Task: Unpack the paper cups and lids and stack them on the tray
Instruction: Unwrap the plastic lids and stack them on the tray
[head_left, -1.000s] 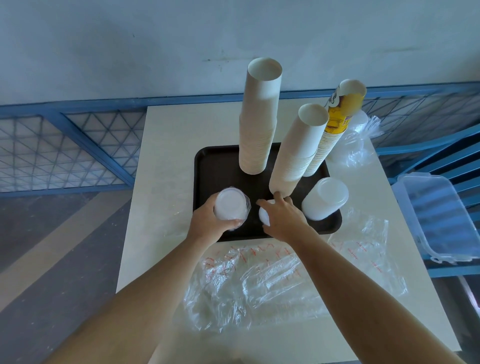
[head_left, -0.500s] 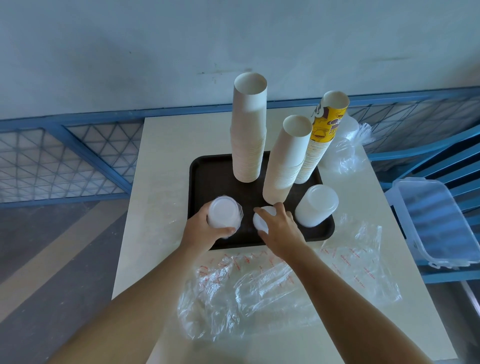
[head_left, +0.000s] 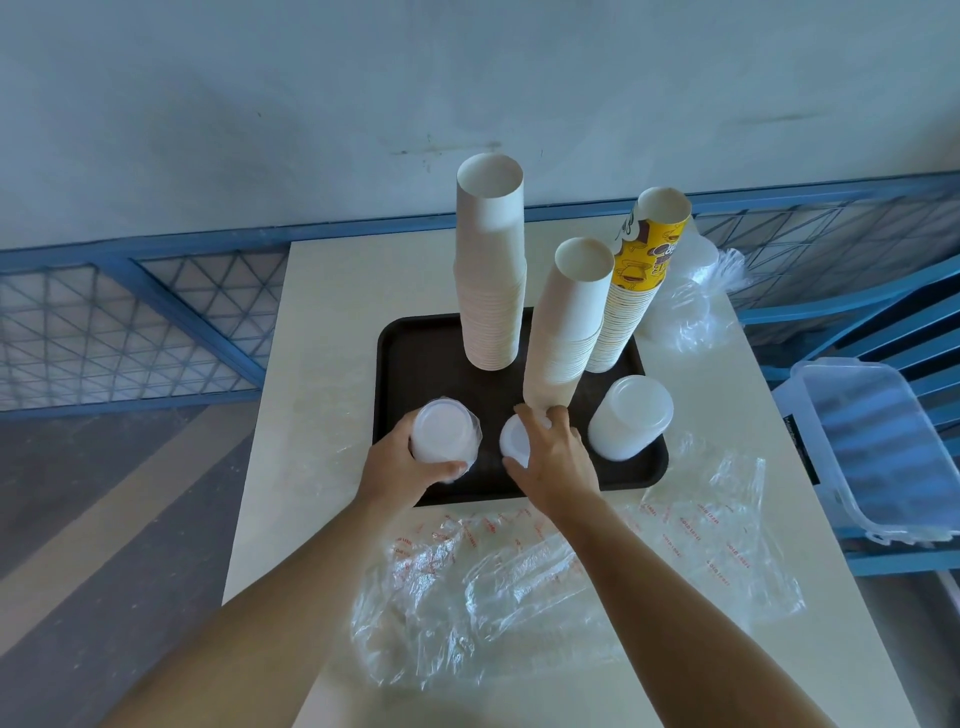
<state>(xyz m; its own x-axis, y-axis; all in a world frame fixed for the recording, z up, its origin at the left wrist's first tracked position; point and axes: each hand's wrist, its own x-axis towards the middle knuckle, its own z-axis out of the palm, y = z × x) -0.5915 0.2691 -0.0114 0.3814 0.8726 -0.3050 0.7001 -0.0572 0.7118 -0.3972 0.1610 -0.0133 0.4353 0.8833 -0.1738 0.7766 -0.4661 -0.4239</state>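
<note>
Head view. Pale wall, blue mesh railing (head_left: 156, 249) behind a cream worktop (head_left: 322, 364). A dark tray (head_left: 410, 353) sits mid-worktop.

On the tray's far half are three cup stacks: a tall white one (head_left: 491, 270), a shorter white one (head_left: 571, 322) that leans towards the camera, and a printed yellow one (head_left: 639, 280). On the near half, left to right, are a lid stack with film round it (head_left: 441, 431), a low lid stack (head_left: 514, 441) and a bare lid stack (head_left: 631, 415). Empty wrappers (head_left: 571, 582) lie on the worktop nearer the camera. A further bag (head_left: 685, 306) lies past the tray's far right corner, and a clear box (head_left: 872, 441) sits off to the right.

The left hand (head_left: 400, 467) is curled round the filmed stack, thumb on its near side, gripping it upright at the tray's near left. The right hand (head_left: 556, 462) is cupped over the low stack, fingers bent round its rim. Its fingertips are just beside the foot of the leaning cup stack; I cannot tell if they touch it.

The step is likely stripping the film and merging or seating these lids. To do it well:
- Hold the low stack square and press straight down.
- Peel the film away from the cup stacks.
- Keep the right fingertips off the leaning stack, which looks easy to topple.
- Set the lids flat and well inside the tray rim.
</note>
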